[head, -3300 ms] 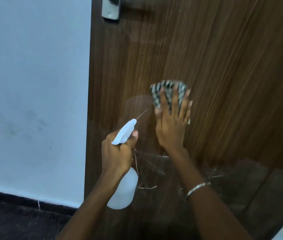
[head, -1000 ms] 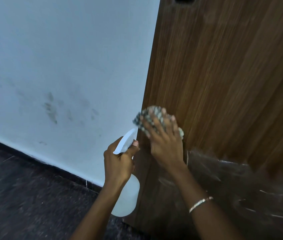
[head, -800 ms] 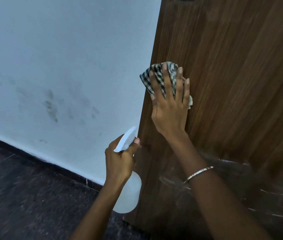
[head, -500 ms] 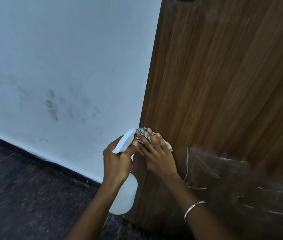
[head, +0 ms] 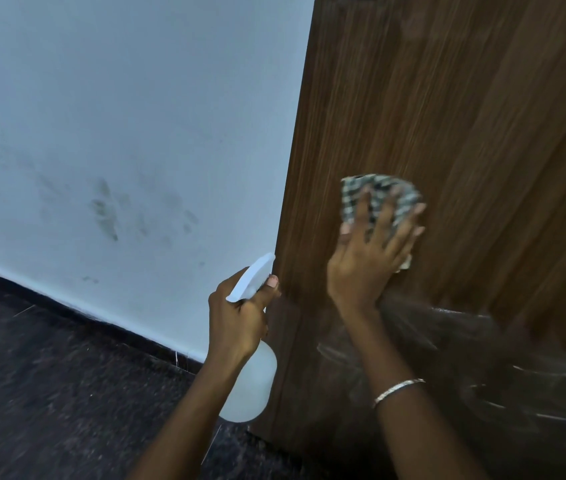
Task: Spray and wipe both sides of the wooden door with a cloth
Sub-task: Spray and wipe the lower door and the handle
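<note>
Brown wood-grain door (head: 465, 116), 3 o'clock: this face judged mid-wipe; other side unseen, likely pending. Green-checked cloth (head: 378, 192), centre-right: pressed flat to the door under spread right hand (head: 368, 258). White plastic spray bottle (head: 250, 386), 6 o'clock: gripped by left hand (head: 236, 317).

One wooden door (head: 465, 98) stands from twelve round to five o'clock. On it is one checked cloth (head: 382, 195), about two o'clock. One white spray bottle (head: 250, 386) is at six. Two hands show: a left hand (head: 238, 320) and a right hand (head: 368, 258). One bracelet (head: 397, 389) and one clear plastic sheet (head: 482, 358) are near five.
</note>
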Demonstrator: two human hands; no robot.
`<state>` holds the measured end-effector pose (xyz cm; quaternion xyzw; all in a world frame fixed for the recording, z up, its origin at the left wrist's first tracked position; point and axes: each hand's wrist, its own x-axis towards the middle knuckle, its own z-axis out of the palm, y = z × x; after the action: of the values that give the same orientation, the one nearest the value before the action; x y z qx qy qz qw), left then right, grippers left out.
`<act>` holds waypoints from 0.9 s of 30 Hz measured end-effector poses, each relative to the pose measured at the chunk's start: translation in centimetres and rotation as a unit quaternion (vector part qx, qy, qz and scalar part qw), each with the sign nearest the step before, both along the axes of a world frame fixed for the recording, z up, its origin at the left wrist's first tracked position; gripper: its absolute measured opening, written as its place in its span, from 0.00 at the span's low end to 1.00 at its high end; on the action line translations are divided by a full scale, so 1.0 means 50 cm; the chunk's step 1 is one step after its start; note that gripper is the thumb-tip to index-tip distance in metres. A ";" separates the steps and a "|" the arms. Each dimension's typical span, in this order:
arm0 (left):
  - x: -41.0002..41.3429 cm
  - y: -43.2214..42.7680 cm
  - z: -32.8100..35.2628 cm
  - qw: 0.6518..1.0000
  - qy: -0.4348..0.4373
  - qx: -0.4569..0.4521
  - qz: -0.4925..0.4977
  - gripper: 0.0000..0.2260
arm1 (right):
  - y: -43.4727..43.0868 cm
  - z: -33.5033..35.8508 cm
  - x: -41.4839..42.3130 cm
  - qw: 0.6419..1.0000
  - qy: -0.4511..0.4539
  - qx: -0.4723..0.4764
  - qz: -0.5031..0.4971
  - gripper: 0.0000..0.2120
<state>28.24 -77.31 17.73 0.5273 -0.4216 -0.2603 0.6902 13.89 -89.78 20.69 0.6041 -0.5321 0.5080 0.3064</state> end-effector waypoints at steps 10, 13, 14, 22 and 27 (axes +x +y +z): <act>-0.013 -0.011 0.005 1.000 -0.015 0.007 -0.011 0.12 | -0.015 -0.105 -0.042 0.931 0.333 0.048 0.141 0.32; -0.016 -0.011 -0.004 1.000 -0.008 0.015 -0.021 0.13 | 0.015 -0.112 -0.177 0.969 0.230 0.045 0.078 0.31; -0.018 -0.010 -0.011 1.000 -0.011 0.021 -0.020 0.14 | 0.026 -0.118 -0.212 0.981 0.181 0.049 0.052 0.29; -0.032 -0.001 -0.018 1.000 -0.009 0.025 -0.015 0.09 | 0.033 -0.128 -0.041 0.991 -0.113 0.076 0.001 0.29; -0.050 -0.005 -0.014 0.999 -0.018 0.020 -0.029 0.13 | 0.003 -0.127 0.051 0.982 0.163 0.069 0.061 0.28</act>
<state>25.72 -77.55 17.01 0.5336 -0.4437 -0.2786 0.6639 16.44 -89.62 14.36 0.7300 -0.4708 0.3825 0.3148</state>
